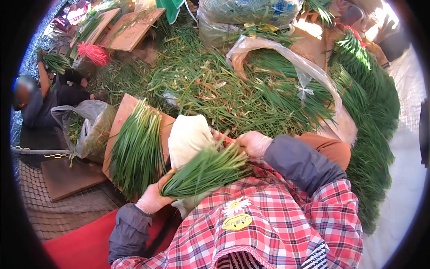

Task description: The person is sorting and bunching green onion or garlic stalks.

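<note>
Across my lap lies a loose bunch of garlic chives [204, 175], its green leaves to the left and pale stem ends to the right. My left hand [154, 195], in a thin translucent glove, wraps round the leafy end. At the stem end, my right hand [254, 143], gloved too, is closed with its fingers at the stalks; its fingertips are partly hidden. A second pile of chives [136, 150] rests on a wooden board [166, 123] to the left. An off-white cloth [188, 136] covers my knee beside the bunch.
Loose leaves and trimmings [215, 98] cover the ground ahead. A long heap of chives [374, 130] lines the right side. At left are a plastic bag [96, 121], a brown board [71, 177] and another person [40, 101]. Red ties [93, 54] lie near tilted boards [134, 31].
</note>
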A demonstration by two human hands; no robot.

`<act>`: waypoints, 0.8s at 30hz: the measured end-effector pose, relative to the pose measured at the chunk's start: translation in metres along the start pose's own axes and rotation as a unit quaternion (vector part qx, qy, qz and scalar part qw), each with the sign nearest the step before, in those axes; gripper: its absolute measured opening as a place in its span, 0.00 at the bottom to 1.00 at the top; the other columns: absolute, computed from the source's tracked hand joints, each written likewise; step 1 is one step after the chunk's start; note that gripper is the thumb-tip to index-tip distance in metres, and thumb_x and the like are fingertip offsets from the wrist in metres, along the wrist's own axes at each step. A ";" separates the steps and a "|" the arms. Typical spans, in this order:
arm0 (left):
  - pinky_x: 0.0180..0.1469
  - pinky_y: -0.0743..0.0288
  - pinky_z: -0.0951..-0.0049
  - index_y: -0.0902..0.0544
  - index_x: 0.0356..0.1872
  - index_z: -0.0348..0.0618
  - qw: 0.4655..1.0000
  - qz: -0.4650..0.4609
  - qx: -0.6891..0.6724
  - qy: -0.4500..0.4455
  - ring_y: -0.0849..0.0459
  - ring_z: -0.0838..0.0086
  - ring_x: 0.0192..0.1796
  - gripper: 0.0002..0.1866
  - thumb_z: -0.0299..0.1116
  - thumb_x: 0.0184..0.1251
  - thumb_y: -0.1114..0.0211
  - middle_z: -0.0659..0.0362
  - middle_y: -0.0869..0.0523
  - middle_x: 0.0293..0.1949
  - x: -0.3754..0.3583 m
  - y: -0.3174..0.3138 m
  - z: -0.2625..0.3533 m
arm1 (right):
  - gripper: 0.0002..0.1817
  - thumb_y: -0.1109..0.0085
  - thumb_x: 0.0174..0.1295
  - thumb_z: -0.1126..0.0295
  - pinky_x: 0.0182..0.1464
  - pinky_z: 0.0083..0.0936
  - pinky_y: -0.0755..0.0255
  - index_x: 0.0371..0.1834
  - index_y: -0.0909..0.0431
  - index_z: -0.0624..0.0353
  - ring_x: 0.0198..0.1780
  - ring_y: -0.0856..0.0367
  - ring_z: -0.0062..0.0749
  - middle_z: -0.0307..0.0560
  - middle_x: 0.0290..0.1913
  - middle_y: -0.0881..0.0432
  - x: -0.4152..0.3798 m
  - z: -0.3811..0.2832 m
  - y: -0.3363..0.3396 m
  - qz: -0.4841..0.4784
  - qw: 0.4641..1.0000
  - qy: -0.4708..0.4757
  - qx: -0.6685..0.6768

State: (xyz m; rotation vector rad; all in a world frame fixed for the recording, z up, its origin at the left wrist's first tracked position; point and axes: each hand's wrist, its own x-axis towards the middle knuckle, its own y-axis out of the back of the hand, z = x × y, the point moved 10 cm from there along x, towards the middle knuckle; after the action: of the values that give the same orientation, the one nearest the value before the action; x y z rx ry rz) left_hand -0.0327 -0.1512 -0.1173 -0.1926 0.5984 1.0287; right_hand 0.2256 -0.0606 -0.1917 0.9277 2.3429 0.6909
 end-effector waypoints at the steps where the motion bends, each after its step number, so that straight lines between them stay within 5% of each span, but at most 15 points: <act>1: 0.35 0.27 0.76 0.43 0.68 0.38 0.992 -0.026 -0.053 0.113 0.21 0.78 0.33 0.39 0.22 0.56 0.33 0.65 0.18 0.37 -0.005 -0.011 0.003 | 0.15 0.46 0.56 0.65 0.47 0.33 0.26 0.47 0.20 0.50 0.42 0.19 0.46 0.51 0.39 0.17 0.003 0.008 -0.009 -0.042 0.998 -0.046 0.010; 2: 0.30 0.31 0.79 0.39 0.67 0.39 0.976 -0.061 -0.061 0.198 0.24 0.81 0.28 0.36 0.22 0.56 0.33 0.65 0.20 0.32 -0.011 -0.018 -0.011 | 0.15 0.47 0.57 0.63 0.46 0.34 0.27 0.46 0.20 0.52 0.42 0.19 0.47 0.53 0.37 0.18 0.006 0.010 0.002 0.000 1.000 -0.009 0.016; 5: 0.24 0.37 0.82 0.30 0.57 0.38 0.965 -0.073 -0.113 0.223 0.29 0.84 0.23 0.25 0.25 0.58 0.35 0.64 0.22 0.28 -0.009 -0.030 -0.001 | 0.16 0.47 0.58 0.59 0.45 0.37 0.27 0.44 0.20 0.54 0.41 0.20 0.49 0.54 0.36 0.18 0.001 0.059 0.028 0.034 0.993 -0.076 -0.080; 8: 0.20 0.39 0.81 0.25 0.45 0.39 0.964 -0.066 -0.143 0.216 0.29 0.82 0.19 0.15 0.29 0.58 0.36 0.62 0.22 0.25 -0.013 -0.022 -0.012 | 0.18 0.47 0.58 0.54 0.45 0.38 0.26 0.40 0.18 0.56 0.39 0.19 0.48 0.52 0.34 0.17 -0.057 0.150 0.090 0.083 0.948 -0.274 -0.137; 10: 0.18 0.40 0.80 0.24 0.39 0.39 0.960 -0.051 -0.164 0.222 0.29 0.81 0.17 0.10 0.32 0.59 0.37 0.60 0.23 0.22 -0.019 -0.017 -0.025 | 0.22 0.45 0.57 0.48 0.43 0.34 0.25 0.37 0.16 0.56 0.36 0.17 0.41 0.50 0.33 0.16 -0.081 0.132 0.064 -0.159 0.918 -0.321 -0.170; 12: 0.16 0.41 0.79 0.24 0.35 0.39 0.955 -0.029 -0.210 0.208 0.32 0.81 0.14 0.09 0.33 0.59 0.38 0.59 0.24 0.19 -0.014 -0.023 -0.022 | 0.26 0.43 0.55 0.43 0.39 0.29 0.24 0.36 0.14 0.56 0.34 0.16 0.32 0.48 0.31 0.15 -0.097 0.063 0.034 -0.217 0.913 -0.345 -0.006; 14: 0.16 0.43 0.80 0.26 0.34 0.39 0.948 -0.005 -0.259 0.183 0.35 0.82 0.14 0.08 0.32 0.60 0.40 0.60 0.27 0.17 -0.008 -0.033 -0.014 | 0.28 0.45 0.59 0.43 0.31 0.24 0.27 0.38 0.16 0.61 0.28 0.20 0.23 0.42 0.29 0.15 -0.092 0.016 -0.028 -0.295 0.902 -0.252 0.190; 16: 0.16 0.44 0.77 0.26 0.27 0.40 0.945 0.000 -0.288 0.156 0.36 0.80 0.14 0.12 0.38 0.60 0.38 0.61 0.28 0.16 0.002 -0.050 0.005 | 0.27 0.46 0.61 0.45 0.30 0.23 0.29 0.37 0.17 0.63 0.26 0.23 0.23 0.42 0.29 0.16 -0.077 -0.034 -0.054 -0.354 0.888 -0.174 0.236; 18: 0.16 0.44 0.76 0.27 0.24 0.41 0.940 -0.016 -0.314 0.133 0.36 0.79 0.14 0.14 0.41 0.61 0.37 0.61 0.29 0.16 0.015 -0.066 0.021 | 0.22 0.45 0.61 0.51 0.28 0.24 0.30 0.34 0.18 0.63 0.27 0.22 0.21 0.38 0.26 0.18 -0.050 -0.039 -0.081 -0.295 0.887 -0.136 0.329; 21: 0.19 0.42 0.76 0.27 0.26 0.42 0.924 -0.062 -0.367 0.081 0.36 0.79 0.14 0.15 0.43 0.62 0.38 0.61 0.28 0.17 0.033 -0.085 0.053 | 0.29 0.42 0.58 0.45 0.33 0.24 0.28 0.47 0.21 0.62 0.34 0.20 0.25 0.43 0.38 0.17 -0.038 -0.030 -0.063 -0.246 0.876 -0.157 0.384; 24: 0.18 0.41 0.79 0.24 0.31 0.42 0.928 -0.074 -0.364 0.026 0.33 0.80 0.15 0.13 0.42 0.63 0.38 0.61 0.24 0.19 0.050 -0.094 0.083 | 0.42 0.39 0.52 0.38 0.44 0.29 0.28 0.63 0.33 0.57 0.48 0.21 0.33 0.48 0.53 0.22 -0.034 -0.045 -0.043 -0.149 0.757 0.036 0.635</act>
State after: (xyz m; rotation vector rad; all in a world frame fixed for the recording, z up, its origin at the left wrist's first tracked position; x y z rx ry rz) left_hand 0.0970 -0.1272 -0.0883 -0.9088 0.2180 1.0621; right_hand 0.1992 -0.1242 -0.1758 0.9098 2.7804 -1.2129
